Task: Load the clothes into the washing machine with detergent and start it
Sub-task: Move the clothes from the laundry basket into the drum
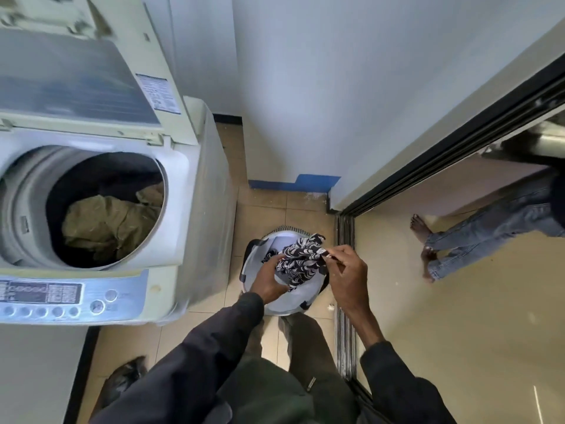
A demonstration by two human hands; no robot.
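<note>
Patterned garment (301, 260) over laundry basket (282, 305)

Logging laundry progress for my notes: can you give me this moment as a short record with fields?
washing machine: lid open
drum: olive garment inside
basket: on floor, beside the machine
patterned garment: black and white, over the basket
left hand: grips the garment's lower part
right hand: pinches its upper edge
detergent: none in view

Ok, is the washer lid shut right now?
No, the lid stands raised behind the open drum, and an olive garment lies inside.
</note>
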